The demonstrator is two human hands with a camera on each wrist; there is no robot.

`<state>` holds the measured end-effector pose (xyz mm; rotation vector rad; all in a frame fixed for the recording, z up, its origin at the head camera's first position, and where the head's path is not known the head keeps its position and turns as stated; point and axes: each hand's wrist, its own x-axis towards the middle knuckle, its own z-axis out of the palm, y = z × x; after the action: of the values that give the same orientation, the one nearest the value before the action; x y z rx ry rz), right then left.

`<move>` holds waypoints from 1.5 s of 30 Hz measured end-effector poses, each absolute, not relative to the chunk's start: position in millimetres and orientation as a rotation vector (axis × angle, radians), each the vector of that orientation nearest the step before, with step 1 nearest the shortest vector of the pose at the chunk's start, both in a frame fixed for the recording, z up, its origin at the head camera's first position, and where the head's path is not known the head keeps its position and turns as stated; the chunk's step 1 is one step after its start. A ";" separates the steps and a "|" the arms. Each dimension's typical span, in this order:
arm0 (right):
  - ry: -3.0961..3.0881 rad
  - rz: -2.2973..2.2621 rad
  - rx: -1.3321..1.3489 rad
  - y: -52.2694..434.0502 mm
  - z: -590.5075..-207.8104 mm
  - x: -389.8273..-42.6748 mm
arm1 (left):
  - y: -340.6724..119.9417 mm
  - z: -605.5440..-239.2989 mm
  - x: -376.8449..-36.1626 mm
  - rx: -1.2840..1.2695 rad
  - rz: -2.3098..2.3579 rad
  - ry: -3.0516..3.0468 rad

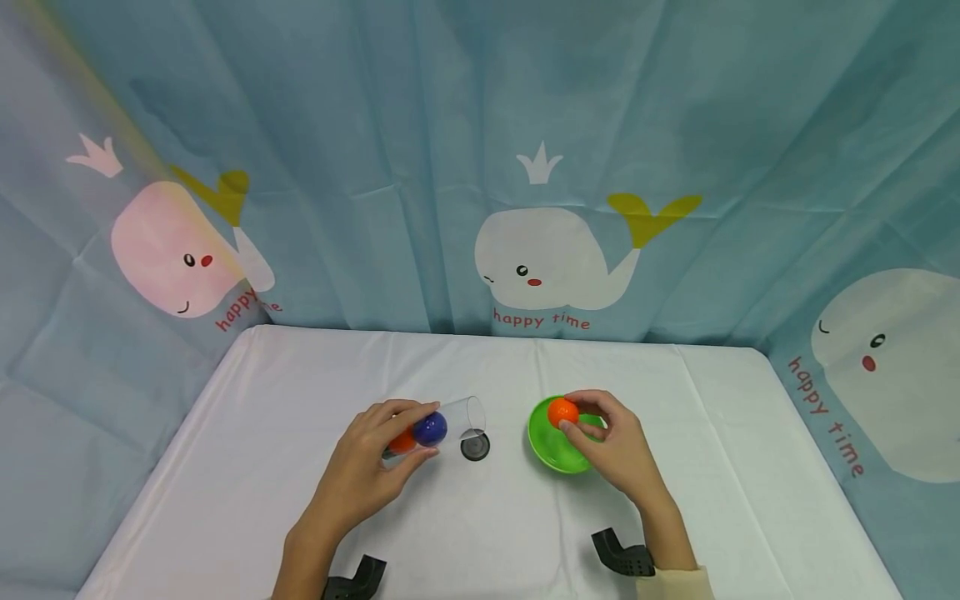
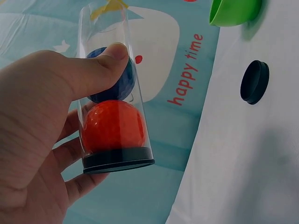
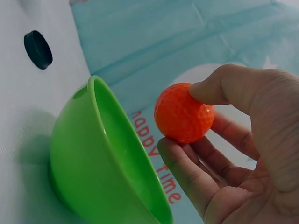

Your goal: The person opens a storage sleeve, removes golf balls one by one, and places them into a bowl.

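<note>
In the head view the left hand [image 1: 371,467] covers the capped end of the clear tube [image 1: 450,421], so only a sliver of the orange ball inside [image 1: 402,442] shows. The right hand [image 1: 611,446] hides the near rim of the green bowl [image 1: 543,437]. In the left wrist view the bowl is cut off by the top edge, and the thumb [image 2: 105,63] covers part of the blue ball [image 2: 124,79].

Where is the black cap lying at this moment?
In the head view the black cap lies flat on the white table, between the clear tube held in the left hand and the green bowl.
</note>
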<state>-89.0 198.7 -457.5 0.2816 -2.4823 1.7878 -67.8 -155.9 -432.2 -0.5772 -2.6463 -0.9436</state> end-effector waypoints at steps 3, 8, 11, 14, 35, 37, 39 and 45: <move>-2.502 1.767 0.280 199.8 -458.7 -89.4 | -155.6 -431.7 -67.9 -0.575 -0.941 -2.653; -2.538 1.725 0.274 200.3 -457.8 -89.1 | -155.0 -431.4 -68.2 -0.577 -0.940 -2.654; -2.569 1.677 0.259 200.1 -457.3 -89.0 | -154.9 -431.9 -68.2 -0.577 -0.936 -2.656; -2.588 1.652 0.247 199.8 -457.2 -88.8 | -154.7 -432.3 -68.3 -0.578 -0.935 -2.658; -2.629 1.406 0.277 195.9 -459.4 -89.9 | -153.8 -434.5 -68.8 -0.578 -0.939 -2.675; -2.617 1.384 0.278 195.9 -458.3 -89.9 | -153.7 -434.7 -68.9 -0.575 -0.941 -2.678; -2.617 1.370 0.271 196.2 -456.9 -89.8 | -153.7 -434.6 -68.9 -0.575 -0.941 -2.677; -2.621 1.368 0.265 196.4 -455.3 -88.5 | -154.0 -434.8 -68.6 -0.586 -0.936 -2.672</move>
<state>-88.5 196.4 -455.3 0.2651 -2.6211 1.3677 -68.6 -154.0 -434.8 -0.5863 -2.6725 -0.9363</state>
